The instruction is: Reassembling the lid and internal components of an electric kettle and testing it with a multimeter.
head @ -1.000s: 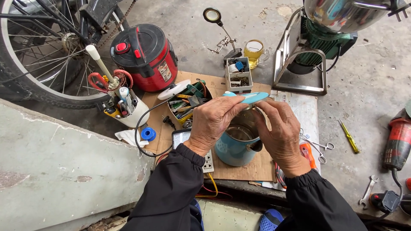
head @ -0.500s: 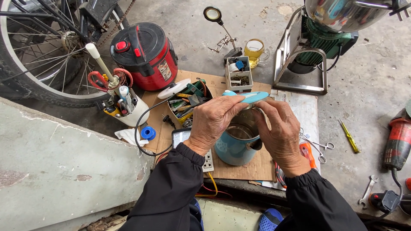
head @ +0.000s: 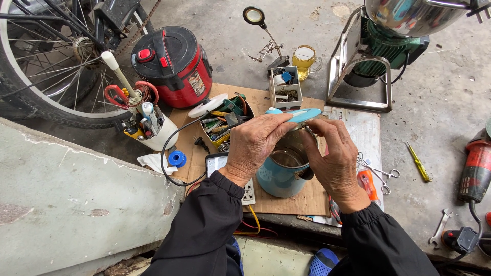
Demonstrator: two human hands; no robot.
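A light blue electric kettle [head: 280, 176] stands on a sheet of cardboard [head: 296, 199] in front of me, its top open and its metal inside showing. Its blue lid [head: 300, 114] is raised at the far rim. My left hand [head: 255, 143] grips the lid from the left, fingers curled over its edge. From the right, my right hand [head: 335, 158] pinches the same rim area beside the lid. Both sleeves are black.
A red rice cooker [head: 174, 64], a white cup of tools [head: 148, 128] and a box of small tools [head: 225, 120] lie left. Scissors [head: 381, 174], a yellow screwdriver [head: 418, 161], an angle grinder [head: 475, 163] lie right. A bicycle wheel [head: 46, 66] stands far left.
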